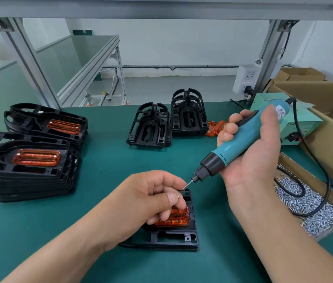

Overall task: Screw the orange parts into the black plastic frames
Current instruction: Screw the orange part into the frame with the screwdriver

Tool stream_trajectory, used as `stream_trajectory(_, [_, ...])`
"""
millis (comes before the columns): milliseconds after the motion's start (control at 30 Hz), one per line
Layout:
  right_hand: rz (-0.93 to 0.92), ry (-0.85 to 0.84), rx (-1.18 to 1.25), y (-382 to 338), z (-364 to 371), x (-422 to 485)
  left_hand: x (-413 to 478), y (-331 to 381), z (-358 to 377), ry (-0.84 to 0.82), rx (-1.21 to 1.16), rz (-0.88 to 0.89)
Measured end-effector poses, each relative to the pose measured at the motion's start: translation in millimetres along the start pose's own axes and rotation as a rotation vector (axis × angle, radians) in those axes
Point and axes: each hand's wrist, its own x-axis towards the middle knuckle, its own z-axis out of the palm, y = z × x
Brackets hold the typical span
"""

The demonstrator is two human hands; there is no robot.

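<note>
A black plastic frame (pixel 173 240) lies flat on the green mat near me, with an orange part (pixel 177 219) seated in it. My left hand (pixel 151 201) hovers over the frame, fingers curled, thumb and forefinger pinching a small screw (pixel 179 196). My right hand (pixel 251 152) grips a teal electric screwdriver (pixel 241 139), held at a slant. Its bit tip (pixel 187 185) points down-left, just beside my left fingertips and above the frame's far corner.
Two stacks of frames fitted with orange parts (pixel 37 158) sit at the left. Two stacks of bare black frames (pixel 151 125) stand at the back, loose orange parts (pixel 215 128) beside them. A cardboard box of screws (pixel 308 199) and a green power supply (pixel 296 123) are at the right.
</note>
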Motion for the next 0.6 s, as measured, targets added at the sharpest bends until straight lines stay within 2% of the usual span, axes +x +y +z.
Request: stream_trajectory(600, [0.002, -0.078, -0.064, 8.3, 3.1, -4.6, -1.2, 2.5, 2.0, 0.022, 0.008, 0.011])
